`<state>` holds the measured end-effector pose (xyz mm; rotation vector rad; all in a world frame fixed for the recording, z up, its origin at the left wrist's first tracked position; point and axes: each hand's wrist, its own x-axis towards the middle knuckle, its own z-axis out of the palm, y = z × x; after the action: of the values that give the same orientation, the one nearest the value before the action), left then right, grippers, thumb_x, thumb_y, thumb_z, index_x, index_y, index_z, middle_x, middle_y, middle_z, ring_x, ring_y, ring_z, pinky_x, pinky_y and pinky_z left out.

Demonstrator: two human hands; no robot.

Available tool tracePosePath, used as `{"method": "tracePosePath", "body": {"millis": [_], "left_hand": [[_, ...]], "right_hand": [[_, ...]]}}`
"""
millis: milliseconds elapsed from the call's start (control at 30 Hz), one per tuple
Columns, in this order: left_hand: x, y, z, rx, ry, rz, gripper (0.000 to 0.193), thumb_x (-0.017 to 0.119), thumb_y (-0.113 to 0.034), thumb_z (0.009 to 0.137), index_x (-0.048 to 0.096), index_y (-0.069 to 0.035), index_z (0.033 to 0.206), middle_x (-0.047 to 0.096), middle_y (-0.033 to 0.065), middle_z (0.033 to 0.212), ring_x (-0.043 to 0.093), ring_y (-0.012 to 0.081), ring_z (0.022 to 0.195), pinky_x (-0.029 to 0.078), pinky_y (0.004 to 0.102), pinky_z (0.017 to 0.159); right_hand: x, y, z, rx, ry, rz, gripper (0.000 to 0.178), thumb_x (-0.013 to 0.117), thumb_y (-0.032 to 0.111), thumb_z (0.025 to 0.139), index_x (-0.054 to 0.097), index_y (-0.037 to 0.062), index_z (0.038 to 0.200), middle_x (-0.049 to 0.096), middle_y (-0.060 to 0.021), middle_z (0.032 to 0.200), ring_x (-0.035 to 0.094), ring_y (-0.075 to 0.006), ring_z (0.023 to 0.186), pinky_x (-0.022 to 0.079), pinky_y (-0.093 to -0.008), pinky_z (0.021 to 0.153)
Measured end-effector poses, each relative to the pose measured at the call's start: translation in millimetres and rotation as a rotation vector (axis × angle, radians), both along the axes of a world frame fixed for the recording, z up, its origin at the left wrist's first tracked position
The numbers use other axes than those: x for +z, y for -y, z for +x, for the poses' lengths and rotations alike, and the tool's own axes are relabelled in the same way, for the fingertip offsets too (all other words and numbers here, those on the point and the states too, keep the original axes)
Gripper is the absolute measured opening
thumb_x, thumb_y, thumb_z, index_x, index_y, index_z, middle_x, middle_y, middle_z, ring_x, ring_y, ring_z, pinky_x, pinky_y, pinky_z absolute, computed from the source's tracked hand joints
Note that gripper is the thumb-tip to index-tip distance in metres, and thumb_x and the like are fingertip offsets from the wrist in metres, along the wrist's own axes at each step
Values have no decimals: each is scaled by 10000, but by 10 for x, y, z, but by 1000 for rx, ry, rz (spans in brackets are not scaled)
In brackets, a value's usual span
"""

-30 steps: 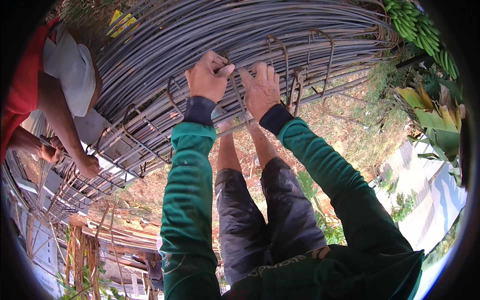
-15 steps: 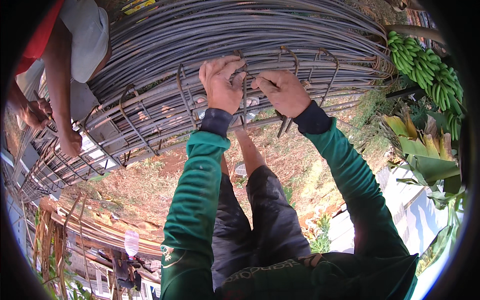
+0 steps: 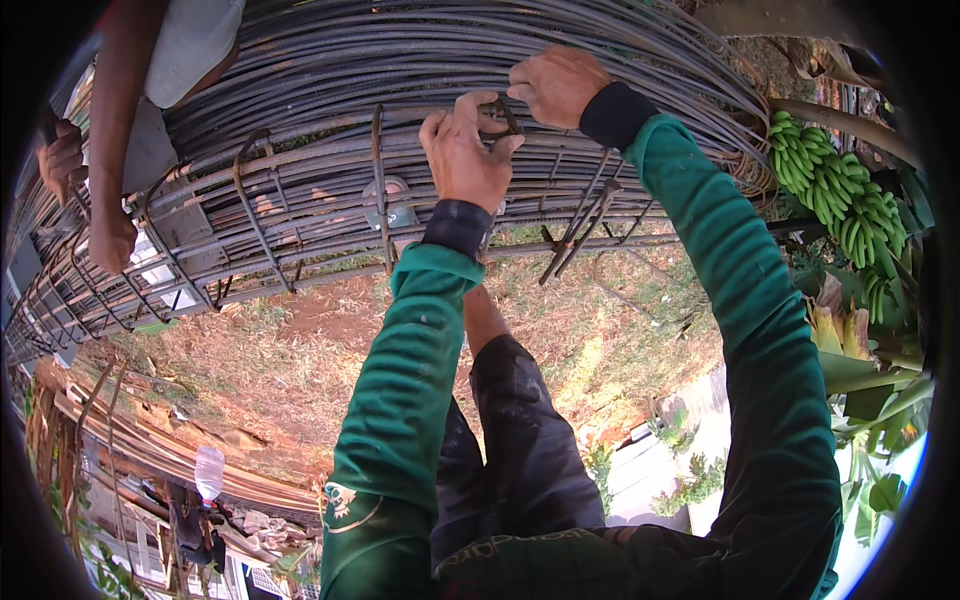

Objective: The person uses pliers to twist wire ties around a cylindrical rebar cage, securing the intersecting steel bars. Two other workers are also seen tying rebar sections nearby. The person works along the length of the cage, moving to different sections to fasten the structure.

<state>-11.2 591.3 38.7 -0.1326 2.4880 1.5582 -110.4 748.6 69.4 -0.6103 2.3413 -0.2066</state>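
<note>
My left hand (image 3: 468,150) is closed around the top corner of a bent steel stirrup (image 3: 509,118) on a long rebar cage (image 3: 330,222). Just right of it and slightly higher, my right hand (image 3: 562,86) has its fingers pinched together. Whatever is between those fingertips is too small to make out. On the near side of the cage, right of my left hand, hangs a dark two-handled tool (image 3: 585,232) that looks like pincers. More stirrups (image 3: 378,185) ring the bars to the left.
A thick bundle of long steel bars (image 3: 400,50) runs behind the cage. At far left another person's hand (image 3: 110,240) rests near the cage. Green bananas (image 3: 845,190) hang at right. Dry grass (image 3: 320,350) covers the ground below. A plastic bottle (image 3: 209,472) shows at lower left.
My right hand has moved up and stands higher than my left, which has shifted slightly right and down. The view has shifted a little. The other person's hands remain by the cage.
</note>
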Motion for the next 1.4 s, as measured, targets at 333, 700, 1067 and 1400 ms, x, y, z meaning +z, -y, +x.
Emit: {"method": "tracePosePath", "body": {"millis": [333,700,1067,1400], "left_hand": [[-174,127,74,-207,-199,-28,277,711,-62,741,750,-198,978,697,3,902,624,221,987,305,427,1020],[-178,-19,88,-70,-116,-118,105,779,-270,841,790,-168,859,716,-10,840,607,187,924,275,375,1045],[-82,168,88,-201,-108,-61,290,756,-162,863,716,-147,1150,728,0,1002,612,217,1027,295,408,1100],[674,-529,940,280,810,830,402,715,-352,951,656,-38,1194,718,69,1053,666,123,893,515,268,769]], "right_hand": [[195,-35,857,-1528,1500,-1158,243,588,186,988,663,-44,963,548,-14,664,527,-98,606,417,-273,526],[95,-545,2757,-1301,17,162,843,861,473,748,495,-79,1269,621,-221,1050,613,-375,1030,519,-447,880],[-196,-403,3304,-1342,-82,-94,435,780,163,811,519,3,1120,572,-185,914,562,-398,864,480,-494,760],[1361,-643,1886,-499,24,106,184,571,-71,811,530,-9,980,511,-211,1023,577,-430,894,494,-537,747]]}}
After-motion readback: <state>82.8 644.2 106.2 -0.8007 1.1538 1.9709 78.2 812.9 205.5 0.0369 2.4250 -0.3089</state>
